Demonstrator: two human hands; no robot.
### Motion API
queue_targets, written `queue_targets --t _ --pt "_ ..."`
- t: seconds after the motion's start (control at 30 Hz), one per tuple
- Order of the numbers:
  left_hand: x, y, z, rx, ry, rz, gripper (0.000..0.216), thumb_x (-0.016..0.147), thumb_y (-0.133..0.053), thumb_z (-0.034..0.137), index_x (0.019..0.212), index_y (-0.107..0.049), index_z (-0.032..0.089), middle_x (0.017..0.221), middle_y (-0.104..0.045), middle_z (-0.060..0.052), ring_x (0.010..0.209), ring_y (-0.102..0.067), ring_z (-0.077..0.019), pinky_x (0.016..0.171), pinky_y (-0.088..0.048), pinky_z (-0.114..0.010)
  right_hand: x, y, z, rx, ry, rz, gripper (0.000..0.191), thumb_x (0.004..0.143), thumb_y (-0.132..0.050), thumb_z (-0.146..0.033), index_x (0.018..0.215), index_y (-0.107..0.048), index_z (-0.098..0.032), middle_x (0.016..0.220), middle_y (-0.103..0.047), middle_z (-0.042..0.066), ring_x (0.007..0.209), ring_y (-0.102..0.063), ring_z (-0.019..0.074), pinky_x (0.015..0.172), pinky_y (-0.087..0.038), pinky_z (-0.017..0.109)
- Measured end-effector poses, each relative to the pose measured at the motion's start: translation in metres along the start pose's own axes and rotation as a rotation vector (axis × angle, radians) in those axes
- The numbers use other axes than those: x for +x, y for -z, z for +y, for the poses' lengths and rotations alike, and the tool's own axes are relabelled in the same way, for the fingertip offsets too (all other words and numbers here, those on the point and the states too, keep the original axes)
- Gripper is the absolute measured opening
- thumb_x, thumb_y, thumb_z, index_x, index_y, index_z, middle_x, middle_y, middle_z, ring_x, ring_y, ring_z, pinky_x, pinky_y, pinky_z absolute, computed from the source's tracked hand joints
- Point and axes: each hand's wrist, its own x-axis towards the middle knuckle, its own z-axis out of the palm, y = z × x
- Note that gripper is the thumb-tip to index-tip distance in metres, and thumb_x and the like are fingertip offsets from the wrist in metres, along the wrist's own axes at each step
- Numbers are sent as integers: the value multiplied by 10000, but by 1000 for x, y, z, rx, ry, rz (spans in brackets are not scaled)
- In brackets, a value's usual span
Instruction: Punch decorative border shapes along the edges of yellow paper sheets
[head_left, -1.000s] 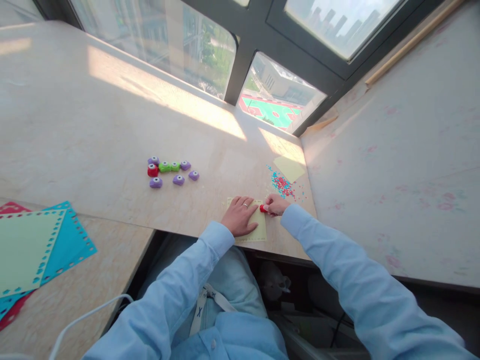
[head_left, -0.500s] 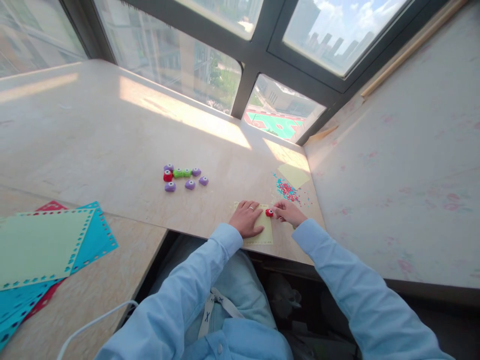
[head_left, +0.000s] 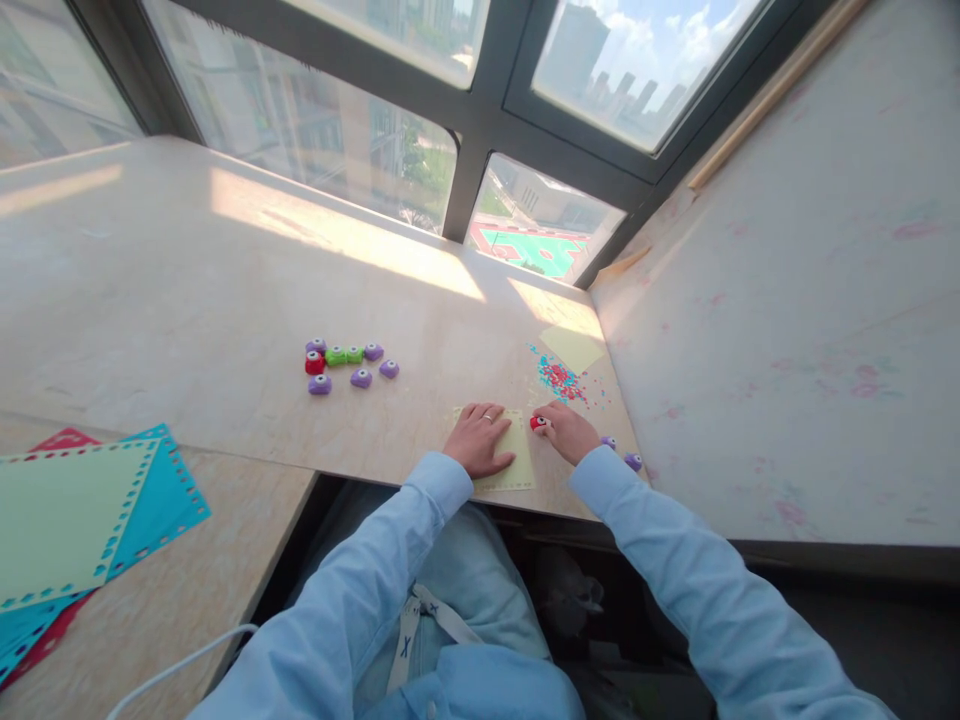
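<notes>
Pressing the yellow paper [head_left: 520, 445] flat on the table [head_left: 420, 420] with the left hand [head_left: 478, 440], fingers spread, gripping nothing. Pinching the red punch [head_left: 538, 423] in the right hand [head_left: 566, 430], holding it just right of the paper, apparently clear of the edge. Likely lining up on that edge. Next, probably calling for squaring the punch to the paper, sliding it on, then squeezing.
</notes>
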Motion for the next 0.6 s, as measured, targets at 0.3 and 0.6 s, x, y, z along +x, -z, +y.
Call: queue_targets --t 0.3,0.6 --pt "0 0 0 4 4 0 539 774 -676 502 1204 -630 180 1357 -570 -144 1295 -459 -310 1102 -311 -472 -8 -1 0 -98 -37 107 254 916 -542 -200 1131 -676 -186 1108 -609 116 919 -629 210 818 -484 306" --pt "-3 -8 10 170 -25 24 501 919 -482 483 1279 -576 147 1378 -547 -189 1323 -442 -345 1102 -296 -536 -31 -36 -23 89 230 129 247 939 -512 -209 1103 -697 -215 882 -580 48 777 -594 166 741 -494 273"
